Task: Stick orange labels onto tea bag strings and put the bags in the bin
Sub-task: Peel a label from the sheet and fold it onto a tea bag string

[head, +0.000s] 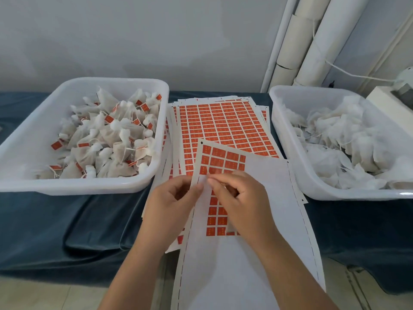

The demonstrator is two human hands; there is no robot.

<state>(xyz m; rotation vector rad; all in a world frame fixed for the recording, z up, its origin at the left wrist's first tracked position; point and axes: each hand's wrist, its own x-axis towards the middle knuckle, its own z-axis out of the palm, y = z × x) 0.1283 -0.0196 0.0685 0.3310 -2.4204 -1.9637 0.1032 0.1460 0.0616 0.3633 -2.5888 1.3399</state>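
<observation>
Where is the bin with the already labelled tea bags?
The white plastic bin of orange-tagged tea bags sits on the left, beside the orange label sheets.

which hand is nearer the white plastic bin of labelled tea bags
Left. The left hand sits just off the white plastic bin's front right corner; the right hand is beyond it.

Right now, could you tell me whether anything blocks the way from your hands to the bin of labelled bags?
Nothing visible does: both hands hold the label sheet, and the left bin sits open-topped just beyond bare cloth.
</observation>
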